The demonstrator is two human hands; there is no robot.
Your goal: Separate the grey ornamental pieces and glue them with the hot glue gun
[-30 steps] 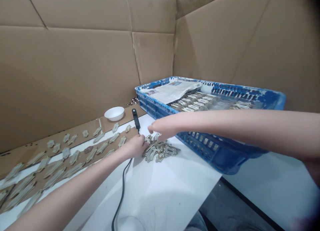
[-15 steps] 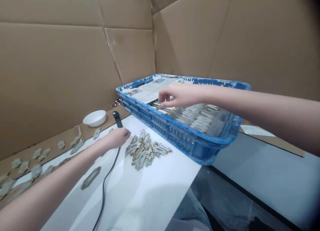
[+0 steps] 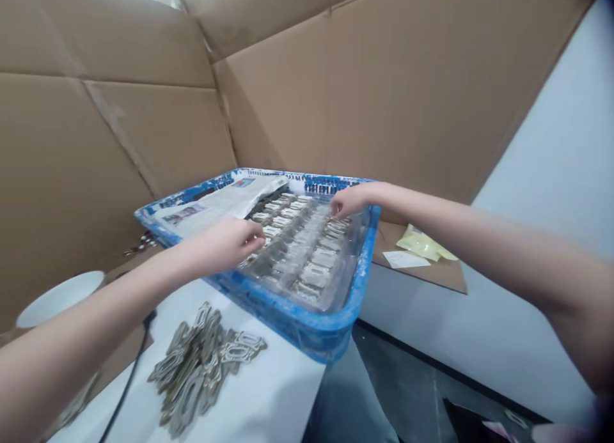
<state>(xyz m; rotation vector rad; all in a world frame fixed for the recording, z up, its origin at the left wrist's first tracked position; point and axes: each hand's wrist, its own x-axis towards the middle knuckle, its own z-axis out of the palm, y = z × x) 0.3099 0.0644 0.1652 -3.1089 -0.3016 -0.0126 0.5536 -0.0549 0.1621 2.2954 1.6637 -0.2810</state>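
Note:
Both hands are over a clear plastic tray (image 3: 346, 273) filled with rows of small ornate frame-shaped pieces (image 3: 316, 273), set inside a blue basket (image 3: 288, 325). My left hand (image 3: 235, 241) hangs above the near rows with fingers curled; whatever they hold is hidden. At the tray's far right side, my right hand (image 3: 352, 200) reaches down with bent fingertips close together at the pieces. I cannot make out what is between them. A loose pile of similar pieces (image 3: 204, 366) lies on the white table in front of the basket.
Newspaper (image 3: 211, 206) covers the basket's left part. A white bowl (image 3: 62, 296) and a black cable (image 3: 127, 385) are at the left. Cardboard walls (image 3: 288, 98) stand behind. Yellow packets (image 3: 422, 243) and a white paper (image 3: 405, 259) lie right of the basket.
The view has turned right and closer to the basket. My left hand has moved from beside the pile to over the tray. My right hand has shifted to the tray's far right side.

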